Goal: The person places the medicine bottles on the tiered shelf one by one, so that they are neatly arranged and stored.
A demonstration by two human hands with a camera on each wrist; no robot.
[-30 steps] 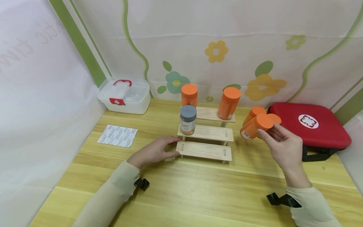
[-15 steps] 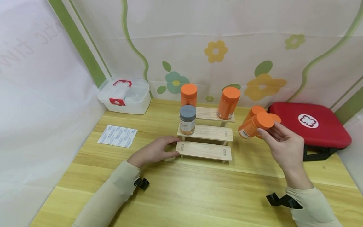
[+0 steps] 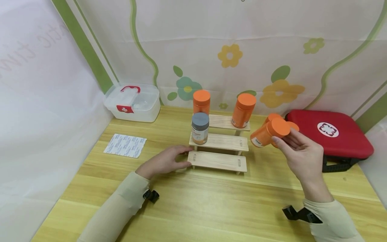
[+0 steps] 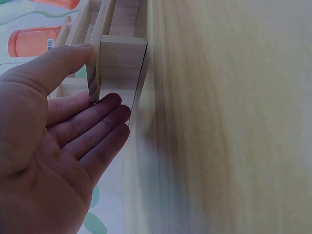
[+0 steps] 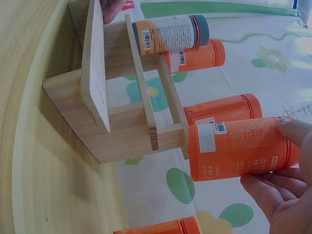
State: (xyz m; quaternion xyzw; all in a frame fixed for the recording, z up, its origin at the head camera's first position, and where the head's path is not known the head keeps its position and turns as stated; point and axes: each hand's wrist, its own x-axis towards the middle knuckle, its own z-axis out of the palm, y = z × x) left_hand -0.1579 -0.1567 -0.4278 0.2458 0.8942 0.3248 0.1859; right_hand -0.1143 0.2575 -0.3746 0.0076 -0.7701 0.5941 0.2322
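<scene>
My right hand (image 3: 305, 158) holds an orange jar (image 3: 269, 132) by its lid end, thumb on one side and fingers on the other. The jar is tilted, its base toward the stand; the right wrist view shows its printed label. My left hand (image 3: 164, 161) grips the left end of a three-step wooden stand (image 3: 217, 159) at its lowest step, with the thumb and index finger on opposite sides of the board (image 4: 94, 70). Two orange jars, one left (image 3: 201, 101) and one right (image 3: 243, 111), stand on the top step. A grey-lidded jar (image 3: 200, 129) occupies the middle step's left end.
Behind the held jar are two more orange jars, one with its lid (image 3: 272, 117) showing and another lid (image 3: 294, 126) partly hidden. A red first-aid case (image 3: 341, 137) lies at right. At left are a clear first-aid box (image 3: 139, 112) and a printed white packet (image 3: 125, 145).
The orange jar in my right hand has shifted slightly left and tilted further, its base swinging toward the stand. My left hand and the stand keep their places.
</scene>
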